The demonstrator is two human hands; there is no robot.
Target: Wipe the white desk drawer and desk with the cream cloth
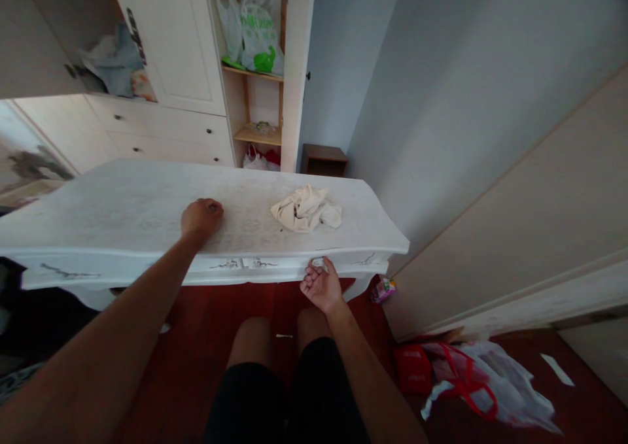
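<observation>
Grey walls [441, 71], red floor [220, 326], cream wardrobe [171, 45]

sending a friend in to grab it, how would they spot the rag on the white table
Find the long white table in front of the cupboards. On its right end lies the rag, a crumpled cream cloth, the only loose thing on the top.

Before you stands a white, scuffed table [122, 202], its long top level and smudged grey. Its drawer front [255, 263] sits flush at six o'clock, under the near edge.
</observation>
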